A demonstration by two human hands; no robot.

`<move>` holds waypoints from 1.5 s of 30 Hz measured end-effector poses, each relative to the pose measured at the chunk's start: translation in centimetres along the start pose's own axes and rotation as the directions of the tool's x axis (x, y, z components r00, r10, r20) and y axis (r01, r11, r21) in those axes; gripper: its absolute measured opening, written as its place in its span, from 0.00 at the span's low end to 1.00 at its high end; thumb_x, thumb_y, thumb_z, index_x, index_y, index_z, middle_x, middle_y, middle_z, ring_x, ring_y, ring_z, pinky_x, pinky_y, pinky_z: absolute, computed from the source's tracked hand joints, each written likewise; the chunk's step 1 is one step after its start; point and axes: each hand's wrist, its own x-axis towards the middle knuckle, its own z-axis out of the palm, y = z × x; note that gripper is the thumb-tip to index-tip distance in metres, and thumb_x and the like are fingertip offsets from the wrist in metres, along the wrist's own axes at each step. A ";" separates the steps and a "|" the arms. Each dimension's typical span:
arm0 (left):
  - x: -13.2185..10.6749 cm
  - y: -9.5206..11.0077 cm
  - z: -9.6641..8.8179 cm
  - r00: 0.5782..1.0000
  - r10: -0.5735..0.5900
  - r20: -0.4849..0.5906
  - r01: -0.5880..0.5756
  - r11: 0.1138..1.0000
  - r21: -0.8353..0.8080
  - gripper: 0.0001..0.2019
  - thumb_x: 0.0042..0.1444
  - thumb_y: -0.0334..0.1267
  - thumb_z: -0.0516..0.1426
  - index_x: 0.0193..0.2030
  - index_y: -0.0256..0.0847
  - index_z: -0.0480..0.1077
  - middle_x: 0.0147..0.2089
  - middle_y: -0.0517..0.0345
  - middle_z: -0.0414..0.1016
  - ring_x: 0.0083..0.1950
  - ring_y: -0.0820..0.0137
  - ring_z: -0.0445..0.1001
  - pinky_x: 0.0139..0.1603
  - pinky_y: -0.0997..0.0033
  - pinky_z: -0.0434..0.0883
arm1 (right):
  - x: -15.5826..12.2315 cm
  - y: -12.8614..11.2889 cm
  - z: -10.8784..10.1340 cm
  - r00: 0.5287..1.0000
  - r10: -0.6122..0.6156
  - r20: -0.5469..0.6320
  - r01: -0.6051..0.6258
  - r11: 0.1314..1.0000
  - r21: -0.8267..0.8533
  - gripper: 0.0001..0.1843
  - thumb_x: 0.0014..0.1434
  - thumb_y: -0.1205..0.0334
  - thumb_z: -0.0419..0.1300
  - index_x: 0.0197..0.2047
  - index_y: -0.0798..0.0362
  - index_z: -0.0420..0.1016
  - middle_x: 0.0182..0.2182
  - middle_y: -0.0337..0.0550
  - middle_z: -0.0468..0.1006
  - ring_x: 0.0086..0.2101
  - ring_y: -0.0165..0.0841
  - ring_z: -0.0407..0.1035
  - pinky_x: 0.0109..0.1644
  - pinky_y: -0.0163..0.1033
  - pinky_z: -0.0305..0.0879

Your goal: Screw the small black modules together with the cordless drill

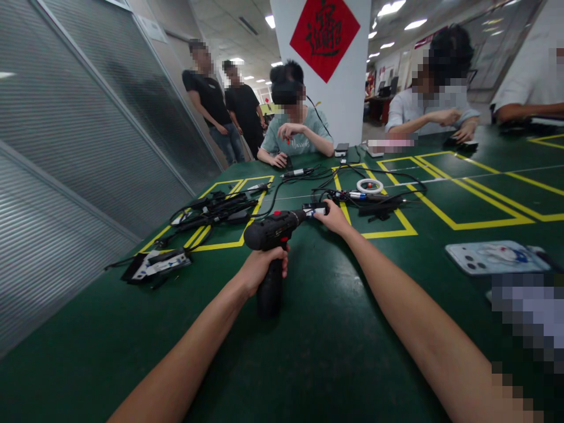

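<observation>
A black cordless drill (269, 288) with red buttons is gripped round its handle by my left hand (263, 267). Its chuck end points away and to the right. My right hand (331, 217) is closed on a small black and white box-shaped part (315, 210) at the tip of the drill. Whether the bit touches that part I cannot tell. Just beyond my right hand lie a blue and black pen-like tool (358, 195), a white ring (369, 186) and dark cables.
Bundled black cables (215, 211) lie at the left, with black and white scraps (161, 263) nearer me. A phone (496, 257) rests at the right. Yellow tape marks the green table (326, 352). Several people sit or stand across it, one person (293, 126) wearing a headset.
</observation>
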 end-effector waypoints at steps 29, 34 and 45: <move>0.1 -0.2 0.0 1.000 0.006 0.006 -0.006 1.000 -0.027 0.11 0.46 0.35 0.56 0.38 0.35 0.67 0.24 0.60 0.68 0.22 0.73 0.68 0.25 0.72 0.66 | 0.1 0.1 0.1 1.000 0.025 0.014 -0.025 1.000 0.015 0.33 0.49 0.54 0.64 0.57 0.55 0.63 0.49 0.52 0.73 0.47 0.40 0.69 0.54 0.46 0.62; 0.0 -0.1 0.1 1.000 0.009 0.005 -0.009 1.000 -0.026 0.11 0.46 0.36 0.56 0.37 0.36 0.66 0.23 0.60 0.68 0.22 0.72 0.68 0.25 0.72 0.66 | 0.0 -0.1 0.0 1.000 0.022 0.011 -0.022 1.000 0.002 0.33 0.50 0.54 0.64 0.57 0.55 0.63 0.49 0.52 0.74 0.47 0.40 0.69 0.54 0.46 0.62; -0.1 0.2 0.3 1.000 -0.011 -0.017 0.011 0.999 -0.034 0.12 0.45 0.36 0.57 0.37 0.35 0.67 0.23 0.59 0.68 0.22 0.72 0.67 0.25 0.72 0.66 | 0.1 0.1 0.0 1.000 0.006 0.012 -0.006 1.000 0.010 0.33 0.50 0.53 0.63 0.57 0.55 0.63 0.49 0.52 0.74 0.47 0.40 0.70 0.53 0.46 0.63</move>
